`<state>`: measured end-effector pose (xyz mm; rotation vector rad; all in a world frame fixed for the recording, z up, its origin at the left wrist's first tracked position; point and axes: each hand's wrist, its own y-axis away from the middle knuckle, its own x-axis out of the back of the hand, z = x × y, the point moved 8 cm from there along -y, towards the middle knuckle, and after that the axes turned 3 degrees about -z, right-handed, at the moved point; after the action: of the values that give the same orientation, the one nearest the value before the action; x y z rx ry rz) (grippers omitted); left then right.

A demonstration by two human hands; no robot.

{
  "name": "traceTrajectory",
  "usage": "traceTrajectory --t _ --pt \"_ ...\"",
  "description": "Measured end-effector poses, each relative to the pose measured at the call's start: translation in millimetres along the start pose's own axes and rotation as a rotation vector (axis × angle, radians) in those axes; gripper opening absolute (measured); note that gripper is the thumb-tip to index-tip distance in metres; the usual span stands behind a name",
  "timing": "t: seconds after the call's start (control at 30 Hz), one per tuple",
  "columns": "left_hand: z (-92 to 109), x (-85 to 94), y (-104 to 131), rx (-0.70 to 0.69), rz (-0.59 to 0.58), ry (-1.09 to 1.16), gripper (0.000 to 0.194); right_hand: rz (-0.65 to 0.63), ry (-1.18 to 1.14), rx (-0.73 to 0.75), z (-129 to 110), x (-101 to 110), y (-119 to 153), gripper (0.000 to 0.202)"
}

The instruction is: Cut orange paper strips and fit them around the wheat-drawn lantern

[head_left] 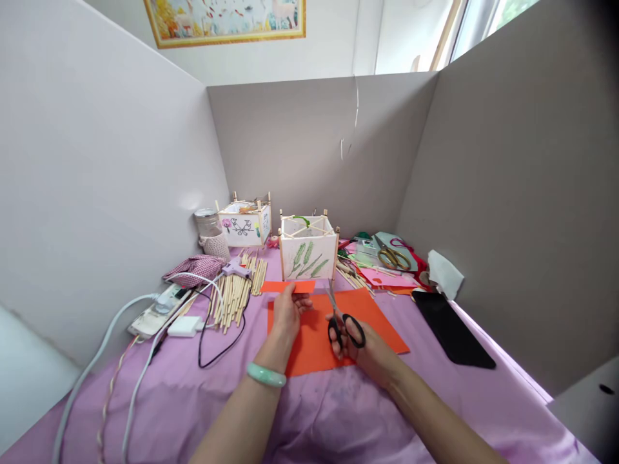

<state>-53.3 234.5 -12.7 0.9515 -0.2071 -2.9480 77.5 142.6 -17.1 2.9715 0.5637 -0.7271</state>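
In the middle of the frame, I hold an orange strip [304, 286] and black-handled scissors [336, 309] over a flat orange sheet [380, 325].

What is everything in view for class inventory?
Paper strip: one, orange, centre
Paper sheet: one, orange, centre
Scissors: one, black-handled, centre
Panelled boxes: two, white, rear
Wooden sticks: many, tan, left, right
Glue gun: one, lilac, left
Power strip: one, white, left
Cables: several, mixed, left
Jar: one, clear, left
Checked cloth: one, pinkish, left
Shears: one, gold-handled, right
Tissue: one, white, right
Slab: one, black, right
Tablecloth: one, purple, underneath
Panels: three, grey, around
Framed picture: one, multicoloured, wall
Bangle: one, green, left wrist
Scraps: uncountable, mixed, right
Left grip: one, bare, on strip
Right grip: one, bare, on scissors
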Motion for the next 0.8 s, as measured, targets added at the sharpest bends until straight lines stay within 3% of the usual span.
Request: traceTrajectory --t 0.13,0.3,0.8 --pt "0 2.9 0 0.01 0.051 0.028 0.016 -0.046 -0.168 -0.128 9 -15 -1 0.045" --pt "2 7.7 -2 -0.024 0.108 0.058 0.016 -0.13 -0.165 -0.136 18 -32 0 0.045" --pt "-1 3.4 0 -0.006 0.065 0.044 0.014 -0.096 -0.169 -0.119 19 -30 -1 0.046"
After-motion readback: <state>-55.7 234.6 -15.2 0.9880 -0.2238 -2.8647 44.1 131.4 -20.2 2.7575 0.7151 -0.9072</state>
